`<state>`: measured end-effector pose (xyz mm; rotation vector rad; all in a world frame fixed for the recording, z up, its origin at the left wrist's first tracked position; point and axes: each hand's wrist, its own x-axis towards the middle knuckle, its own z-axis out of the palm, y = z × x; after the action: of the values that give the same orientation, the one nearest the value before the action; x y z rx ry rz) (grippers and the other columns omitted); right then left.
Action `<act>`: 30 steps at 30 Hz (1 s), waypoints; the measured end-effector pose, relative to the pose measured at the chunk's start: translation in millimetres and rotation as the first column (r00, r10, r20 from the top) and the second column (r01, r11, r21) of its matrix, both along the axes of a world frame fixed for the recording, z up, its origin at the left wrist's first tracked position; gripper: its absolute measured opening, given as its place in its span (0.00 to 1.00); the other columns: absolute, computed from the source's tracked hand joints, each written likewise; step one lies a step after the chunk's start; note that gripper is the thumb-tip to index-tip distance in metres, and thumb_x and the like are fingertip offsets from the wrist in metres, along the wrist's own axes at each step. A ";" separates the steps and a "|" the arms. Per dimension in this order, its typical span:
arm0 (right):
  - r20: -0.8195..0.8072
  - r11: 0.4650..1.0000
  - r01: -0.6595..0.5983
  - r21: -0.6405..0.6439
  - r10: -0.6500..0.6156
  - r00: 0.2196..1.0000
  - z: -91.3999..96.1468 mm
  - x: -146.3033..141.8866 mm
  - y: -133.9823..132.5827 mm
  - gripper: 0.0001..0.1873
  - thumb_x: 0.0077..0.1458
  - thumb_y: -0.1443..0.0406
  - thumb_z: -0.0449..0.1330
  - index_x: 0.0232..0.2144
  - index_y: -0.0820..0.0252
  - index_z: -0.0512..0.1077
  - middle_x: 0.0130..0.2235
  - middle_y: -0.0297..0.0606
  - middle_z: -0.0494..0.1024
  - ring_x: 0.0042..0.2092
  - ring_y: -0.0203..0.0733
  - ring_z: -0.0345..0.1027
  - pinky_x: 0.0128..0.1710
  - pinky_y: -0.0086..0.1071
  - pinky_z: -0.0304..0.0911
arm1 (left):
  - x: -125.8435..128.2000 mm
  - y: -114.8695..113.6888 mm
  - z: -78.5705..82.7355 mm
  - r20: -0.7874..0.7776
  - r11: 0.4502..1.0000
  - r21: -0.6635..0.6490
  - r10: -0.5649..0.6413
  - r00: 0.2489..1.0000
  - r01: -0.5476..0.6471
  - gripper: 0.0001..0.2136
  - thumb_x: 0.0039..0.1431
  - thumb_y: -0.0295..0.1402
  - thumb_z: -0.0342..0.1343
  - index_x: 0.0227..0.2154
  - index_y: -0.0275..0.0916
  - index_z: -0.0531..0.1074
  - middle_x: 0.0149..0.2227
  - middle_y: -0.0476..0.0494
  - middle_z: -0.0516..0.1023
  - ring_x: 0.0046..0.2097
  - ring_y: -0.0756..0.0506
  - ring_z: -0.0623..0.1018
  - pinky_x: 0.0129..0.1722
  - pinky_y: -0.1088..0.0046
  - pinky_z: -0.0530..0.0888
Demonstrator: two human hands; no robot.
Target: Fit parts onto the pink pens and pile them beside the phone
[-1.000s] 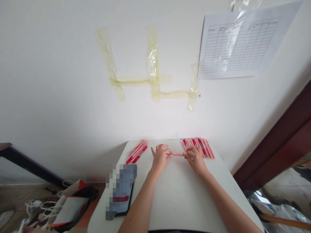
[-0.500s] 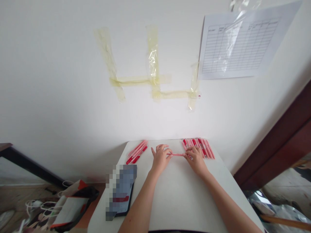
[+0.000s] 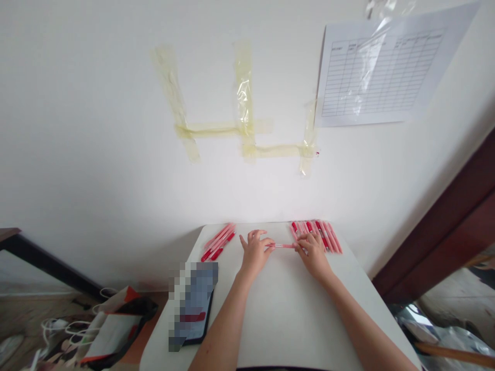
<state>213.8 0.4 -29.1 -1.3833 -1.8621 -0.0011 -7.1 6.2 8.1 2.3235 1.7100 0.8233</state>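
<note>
A slim pink pen [image 3: 284,246] lies level between my two hands, above the white table [image 3: 286,309]. My left hand [image 3: 255,252] pinches its left end between thumb and forefinger, the other fingers lifted. At the other end, my right hand [image 3: 311,252] closes its fingertips on the pen; they hide that tip. Behind my right hand is a row of pink and red pens [image 3: 328,234], partly covered by my fingers. To the left of my left hand lies a smaller bunch of pink and red pens [image 3: 219,241].
A phone [image 3: 195,309], its screen blurred out, lies at the table's left edge. The white wall behind carries yellowish tape [image 3: 243,98] and a printed sheet [image 3: 379,72]. Bags and cables [image 3: 104,330] are on the floor at left; a dark red wooden frame [image 3: 436,226] stands at right.
Both hands stay almost in place. White lettering on the pen shows more clearly now, and my right fingertips have shifted very slightly to the right.
</note>
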 end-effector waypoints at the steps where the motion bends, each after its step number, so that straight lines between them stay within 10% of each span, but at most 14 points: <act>1: -0.001 1.000 0.003 -0.007 -0.003 1.000 -0.2 -0.3 -0.1 0.22 0.64 0.52 0.50 0.24 0.53 0.74 0.41 0.41 0.75 0.47 0.50 0.62 0.51 0.48 0.59 | 0.0 -0.3 0.4 0.003 1.000 0.005 -0.002 1.000 0.002 0.05 0.57 0.36 0.61 0.36 0.52 0.79 0.56 0.47 0.71 0.61 0.38 0.62 0.62 0.30 0.40; 10: -0.041 1.000 -0.006 -0.022 0.005 0.999 4.9 -1.6 -4.0 0.18 0.61 0.48 0.53 0.38 0.51 0.75 0.44 0.41 0.74 0.49 0.51 0.61 0.53 0.48 0.58 | -1.7 1.0 -2.2 0.028 1.000 0.029 0.011 1.000 -0.012 0.05 0.56 0.36 0.62 0.35 0.52 0.79 0.56 0.48 0.70 0.61 0.38 0.62 0.62 0.29 0.40; 30: -0.008 1.000 -0.006 0.002 0.006 1.000 6.7 -2.1 -5.2 0.15 0.62 0.52 0.54 0.33 0.51 0.75 0.45 0.41 0.73 0.49 0.51 0.62 0.52 0.49 0.59 | 0.4 1.6 -3.1 0.048 0.997 0.070 0.011 0.999 -0.014 0.04 0.56 0.35 0.62 0.34 0.53 0.79 0.55 0.49 0.72 0.60 0.39 0.65 0.61 0.28 0.43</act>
<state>211.7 -4.8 -22.4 -1.3742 -1.8596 0.0057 -6.7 7.7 5.0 2.3196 1.7049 0.9483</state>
